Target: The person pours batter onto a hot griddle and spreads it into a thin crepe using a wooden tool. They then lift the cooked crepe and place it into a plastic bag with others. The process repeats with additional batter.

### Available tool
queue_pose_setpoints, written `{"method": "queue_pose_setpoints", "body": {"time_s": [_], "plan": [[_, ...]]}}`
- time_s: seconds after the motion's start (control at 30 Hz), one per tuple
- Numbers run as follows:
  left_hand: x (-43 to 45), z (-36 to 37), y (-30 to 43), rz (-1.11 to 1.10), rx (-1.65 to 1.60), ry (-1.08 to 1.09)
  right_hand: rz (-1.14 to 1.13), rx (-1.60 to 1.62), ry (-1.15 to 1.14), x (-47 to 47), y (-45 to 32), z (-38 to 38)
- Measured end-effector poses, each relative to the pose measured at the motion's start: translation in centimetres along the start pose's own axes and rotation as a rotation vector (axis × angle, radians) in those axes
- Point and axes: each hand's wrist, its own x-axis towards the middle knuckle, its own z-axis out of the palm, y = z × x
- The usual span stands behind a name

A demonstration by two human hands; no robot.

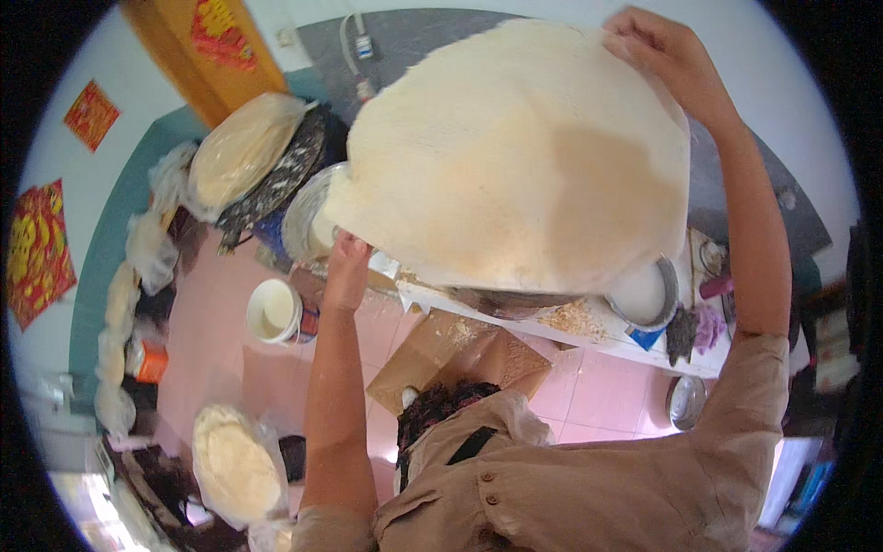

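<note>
A large, thin, pale round flatbread (510,159) is held up between my two hands, with a shadow across its right half. My left hand (350,254) pinches its lower left edge, close to a basin (296,207) with pale contents. At the upper right edge, my right hand (641,43) grips the sheet with bent fingers; this hand is slightly blurred. Most of the work surface beneath is hidden by the flatbread. A dark curved rim (510,303) shows just under its lower edge.
At the right, a metal pot (648,293) of whitish liquid stands near crumbs (576,321) and a purple cloth (708,328). A white bucket (274,310) and flattened cardboard (448,355) are on the pink tiled floor. Bagged flatbreads (241,155) lie at the left; more (238,469) sit lower left.
</note>
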Motion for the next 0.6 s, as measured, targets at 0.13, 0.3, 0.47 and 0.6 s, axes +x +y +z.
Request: {"method": "queue_pose_setpoints", "body": {"time_s": [0.13,0.3,0.47,0.6], "plan": [[-5.3,-1.9,-1.8,0.071,-0.319,-0.084,0.106,0.114,-0.078,-1.7,3.4,3.8],[-15.9,-3.9,-2.7,-0.059,-0.042,0.234,0.048,0.122,-0.115,-3.5,2.6,9.2],[-26.7,-3.3,-1.0,0.027,-0.075,0.382,-0.124,0.006,-0.259,-3.5,1.7,12.3],[-35.6,-2.5,-1.4,0.172,-0.018,0.56,-0.072,0.3,-0.316,-3.1,-1.0,16.2]]}}
